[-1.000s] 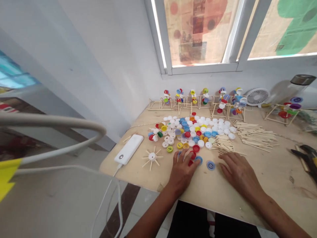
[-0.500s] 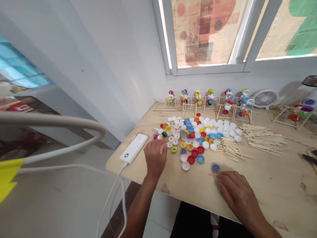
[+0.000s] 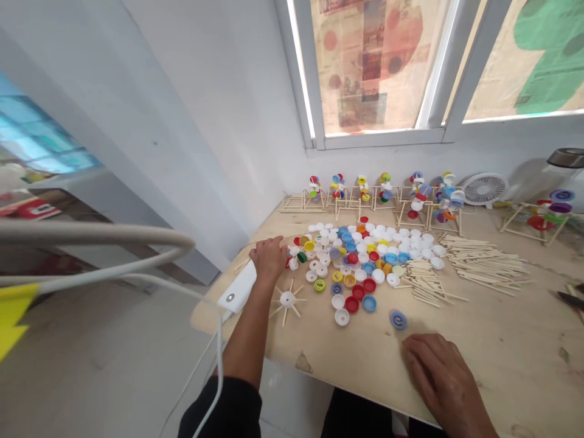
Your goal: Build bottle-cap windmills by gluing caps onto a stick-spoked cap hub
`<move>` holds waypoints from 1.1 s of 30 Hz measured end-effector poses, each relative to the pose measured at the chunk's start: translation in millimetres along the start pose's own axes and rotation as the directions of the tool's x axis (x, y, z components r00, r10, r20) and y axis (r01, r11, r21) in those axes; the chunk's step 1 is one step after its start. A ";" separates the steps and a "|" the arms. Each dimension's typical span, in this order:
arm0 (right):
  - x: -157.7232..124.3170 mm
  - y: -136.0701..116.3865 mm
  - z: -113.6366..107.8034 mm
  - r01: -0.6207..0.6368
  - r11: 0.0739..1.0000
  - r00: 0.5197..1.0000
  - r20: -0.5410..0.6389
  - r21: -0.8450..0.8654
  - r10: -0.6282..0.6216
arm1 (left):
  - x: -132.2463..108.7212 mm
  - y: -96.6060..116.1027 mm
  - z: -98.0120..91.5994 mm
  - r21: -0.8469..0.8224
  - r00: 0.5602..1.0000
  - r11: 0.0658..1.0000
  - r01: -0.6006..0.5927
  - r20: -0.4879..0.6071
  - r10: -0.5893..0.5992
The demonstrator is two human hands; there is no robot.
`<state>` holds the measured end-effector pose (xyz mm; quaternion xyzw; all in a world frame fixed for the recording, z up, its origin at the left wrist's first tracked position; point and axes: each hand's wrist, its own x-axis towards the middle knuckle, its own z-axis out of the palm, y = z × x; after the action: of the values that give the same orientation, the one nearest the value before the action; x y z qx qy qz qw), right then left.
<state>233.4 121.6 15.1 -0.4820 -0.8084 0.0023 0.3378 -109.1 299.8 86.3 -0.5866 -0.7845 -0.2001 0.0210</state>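
My left hand (image 3: 269, 261) reaches over the left end of the table, between a white power bank (image 3: 239, 289) and the left edge of the loose bottle caps. Its fingers look bent down and slightly apart, fingertips mostly hidden. Below its wrist lies a white cap hub with small sticks (image 3: 287, 298) radiating from it. My right hand (image 3: 449, 380) rests on the wood near the front edge, fingers loosely curved, with nothing visible in it. Just beyond its fingertips sits a purple-blue bottle cap (image 3: 398, 320). Several white, red, yellow and blue caps (image 3: 369, 303) spread across the middle.
Piles of short sticks (image 3: 483, 263) lie to the right of the caps. Stick frames with cap wheels (image 3: 385, 188) line the wall, beside a white fan (image 3: 484, 188). Black-handled tool (image 3: 571, 300) at the right edge. A pale cable (image 3: 114, 237) hangs in the left foreground.
My left hand has moved up and left, and the cap hub with sticks now shows where it was. The right hand has stayed almost in place; the view has shifted slightly.
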 end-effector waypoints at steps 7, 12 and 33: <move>-2.0 3.2 0.8 -0.009 1.000 1.000 0.009 0.000 0.009 | 18.4 -9.7 11.3 -0.081 0.984 0.986 0.148 0.116 -0.138; -2.2 3.7 1.6 -0.019 1.000 1.000 0.018 -0.006 0.019 | 12.9 -18.6 17.6 -0.209 0.975 0.958 0.194 0.154 -0.163; -2.3 4.5 0.5 -0.024 0.999 1.000 0.017 0.036 0.023 | -25.2 -63.1 -15.2 -0.512 0.957 0.846 0.148 0.291 0.009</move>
<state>237.3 122.4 12.0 -0.4853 -0.8053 0.0249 0.3396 -163.0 257.1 75.3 -0.5629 -0.7148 -0.3228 -0.2607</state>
